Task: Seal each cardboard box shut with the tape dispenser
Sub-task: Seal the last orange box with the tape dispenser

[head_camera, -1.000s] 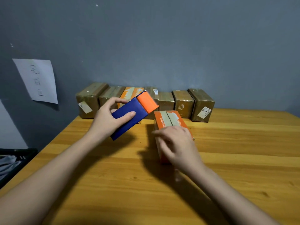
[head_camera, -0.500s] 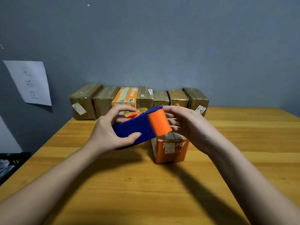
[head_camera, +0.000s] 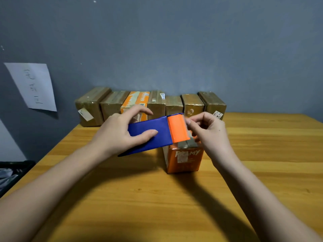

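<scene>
Grey wall (head_camera: pixel 174 41) fills the background behind your wooden table (head_camera: pixel 157 206), with a paper sheet (head_camera: pixel 33 86) taped to it left of the row of boxes (head_camera: pixel 150 103); its handwritten characters are hard to read. A dark crate (head_camera: pixel 12 172) is cut off at the frame's left edge, and what lies in it cannot be made out. The row stands along the table's far edge against the wall: seven boxes side by side, mostly brown, one orange.

Nearer you than the row, an orange box (head_camera: pixel 183 159) stands on the table, its top largely hidden by the tape dispenser (head_camera: pixel 157 135) held over it. Your left hand (head_camera: pixel 115 135) grips the dispenser's blue body, thumb pressed on the near face and fingers curled over the far edge. The orange end points right, above the box top. Your right hand (head_camera: pixel 209 130) has its fingertips pinched together at the dispenser's toothed edge; whether tape sits between them is too blurred to tell.
</scene>
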